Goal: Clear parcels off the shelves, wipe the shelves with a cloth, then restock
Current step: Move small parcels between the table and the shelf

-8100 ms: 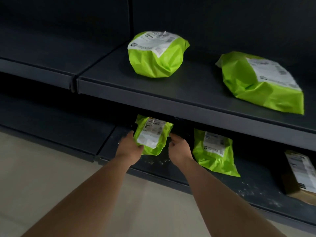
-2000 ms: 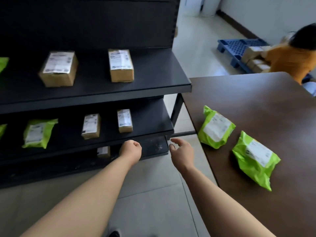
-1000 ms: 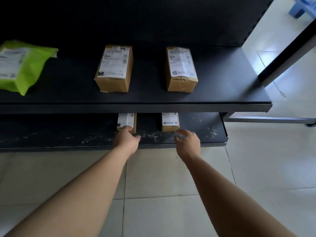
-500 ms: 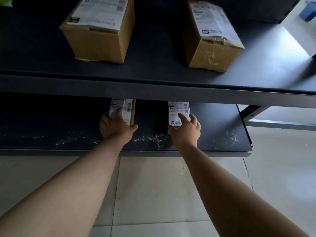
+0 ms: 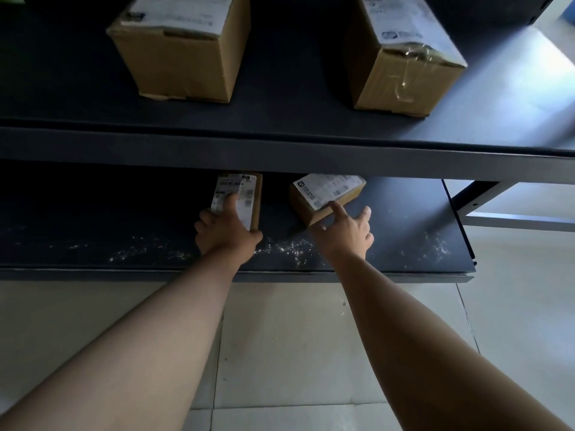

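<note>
Since half a second ago the right small box [image 5: 326, 194] has swung askew, its near corner now pointing toward my palm, and my right hand [image 5: 345, 236] has come off its top and spread. That hand's fingers [image 5: 335, 209] are straight and well apart. The first finger's tip touches the near edge of the box's white label, another finger points out over bare shelf to the right, and the thumb lies by the box's near corner. I cannot tell whether the thumb touches it.

My left hand [image 5: 228, 236] grips the left small box [image 5: 239, 194]. One finger lies along its label, the others curl down its left side, and the thumb hooks round its near end. This box sits square, running straight away from my knuckles.

Both boxes rest on the lower shelf [image 5: 93, 244], their far ends tucked under the front lip of the upper shelf [image 5: 280, 150] above my fingers. Pale dust [image 5: 289, 247] is scattered on the lower shelf between my wrists and out to either side.

Beyond and above my fingertips two larger boxes stand on the upper shelf, one [image 5: 180, 57] over the left hand and one [image 5: 401, 66] past the right. Tiled floor [image 5: 280, 337] lies beneath my forearms.
</note>
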The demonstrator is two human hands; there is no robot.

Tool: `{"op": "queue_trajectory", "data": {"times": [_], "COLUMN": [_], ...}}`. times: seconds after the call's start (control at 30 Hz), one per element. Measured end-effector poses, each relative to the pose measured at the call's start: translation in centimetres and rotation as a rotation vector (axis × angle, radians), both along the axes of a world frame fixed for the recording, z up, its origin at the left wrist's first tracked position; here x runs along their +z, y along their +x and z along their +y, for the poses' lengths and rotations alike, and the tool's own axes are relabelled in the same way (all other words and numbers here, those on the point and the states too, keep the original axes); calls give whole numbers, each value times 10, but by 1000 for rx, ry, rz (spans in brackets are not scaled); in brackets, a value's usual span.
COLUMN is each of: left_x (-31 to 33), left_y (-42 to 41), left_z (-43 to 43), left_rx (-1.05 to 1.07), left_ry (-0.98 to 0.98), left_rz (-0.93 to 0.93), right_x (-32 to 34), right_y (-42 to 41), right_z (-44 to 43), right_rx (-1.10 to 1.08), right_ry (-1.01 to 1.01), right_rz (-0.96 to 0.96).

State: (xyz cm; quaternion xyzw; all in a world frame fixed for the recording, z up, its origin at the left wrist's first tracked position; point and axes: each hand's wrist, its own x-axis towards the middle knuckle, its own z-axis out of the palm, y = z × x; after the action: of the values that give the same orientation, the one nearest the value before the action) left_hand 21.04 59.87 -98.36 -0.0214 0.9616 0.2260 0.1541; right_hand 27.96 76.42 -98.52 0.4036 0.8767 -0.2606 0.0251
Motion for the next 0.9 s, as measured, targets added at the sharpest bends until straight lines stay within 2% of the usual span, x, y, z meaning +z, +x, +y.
{"op": "queue_trajectory", "data": {"times": [0.2, 0.3, 0.4, 0.47, 0.57, 0.7, 0.9], "left_x": [8, 4, 2, 1, 2, 5, -1], "left_y": [-6, -16, -22, -24, -20, -10, -2], "left_z": [2, 8, 12, 12, 11, 13, 14], "left_rx": [15, 9, -5, -4, 4, 11, -11], "left_ry": [-13, 19, 29, 35, 36, 36, 16], "left_rz": [28, 39, 57, 58, 44, 36, 52], "right_x": [4, -4, -11, -16, -17, -8, -8], "right_y": [-19, -35, -47, -43, -23, -16, -47], "right_z": [-5, 5, 12, 14, 17, 18, 2], "right_rx": [-34, 91, 254, 283, 264, 198, 17], "right_ry": [71, 111, 77, 51, 68, 77, 5], "right_rz": [107, 109, 40, 54, 130, 131, 1]}}
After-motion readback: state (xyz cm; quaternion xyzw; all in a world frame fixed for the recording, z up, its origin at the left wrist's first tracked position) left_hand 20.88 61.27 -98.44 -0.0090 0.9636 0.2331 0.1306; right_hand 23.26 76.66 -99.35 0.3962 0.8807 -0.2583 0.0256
